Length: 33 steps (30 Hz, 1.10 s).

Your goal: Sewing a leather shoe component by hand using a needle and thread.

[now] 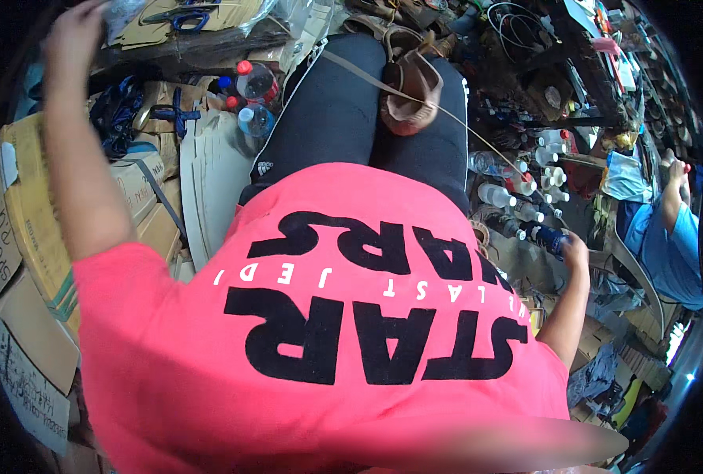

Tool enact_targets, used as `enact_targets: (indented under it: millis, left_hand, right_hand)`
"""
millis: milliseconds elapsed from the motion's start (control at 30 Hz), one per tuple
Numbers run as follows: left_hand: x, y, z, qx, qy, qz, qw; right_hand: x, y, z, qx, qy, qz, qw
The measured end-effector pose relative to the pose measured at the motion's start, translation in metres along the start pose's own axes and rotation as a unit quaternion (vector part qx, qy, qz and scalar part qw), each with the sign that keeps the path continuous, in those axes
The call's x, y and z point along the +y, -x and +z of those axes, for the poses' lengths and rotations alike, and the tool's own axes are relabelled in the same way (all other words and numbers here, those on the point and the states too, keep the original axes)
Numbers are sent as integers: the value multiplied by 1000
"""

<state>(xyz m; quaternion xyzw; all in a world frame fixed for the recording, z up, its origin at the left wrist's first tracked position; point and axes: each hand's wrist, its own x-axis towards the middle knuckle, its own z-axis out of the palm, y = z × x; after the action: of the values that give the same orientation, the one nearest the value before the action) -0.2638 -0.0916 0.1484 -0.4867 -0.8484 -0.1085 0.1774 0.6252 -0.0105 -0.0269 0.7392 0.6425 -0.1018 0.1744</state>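
At the far left my left hand (75, 30) is raised beside a clear plastic wrap (122, 16); its fingers are smeared and partly cut off by the frame's edge. Low on my right side, my right hand (575, 251) is closed around a dark blue bottle (547, 237), next to a group of other bottles. On my thighs rests a brown leather shoe (410, 99), its opening facing up. A thin tan strip (359, 73) runs across the thighs and over the shoe toward the bottles on the right.
Blue-handled scissors (189, 17) lie on cardboard at the upper left. Bottles with red and blue caps (255, 83) stand by my left leg. Cardboard boxes (31, 213) line the left. Several small bottles (525, 186) crowd the right; another person's arm (673, 193) shows beyond them.
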Motion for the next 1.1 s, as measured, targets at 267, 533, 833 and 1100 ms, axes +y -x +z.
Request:
enact_targets:
  millis: [267, 533, 833, 1100]
  left_hand:
    - [286, 123, 94, -268, 462, 423, 732]
    - [320, 116, 124, -474, 488, 389, 621]
    - [320, 119, 125, -565, 533, 302, 553]
    - [322, 117, 124, -551, 463, 401, 568]
  right_hand:
    - [-287, 43, -71, -120, -481, -307, 813]
    - [-341, 14, -78, -25, -378, -465, 800]
    - [-341, 23, -45, -89, -450, -441, 771]
    - [-339, 58, -42, 80, -402, -451, 792]
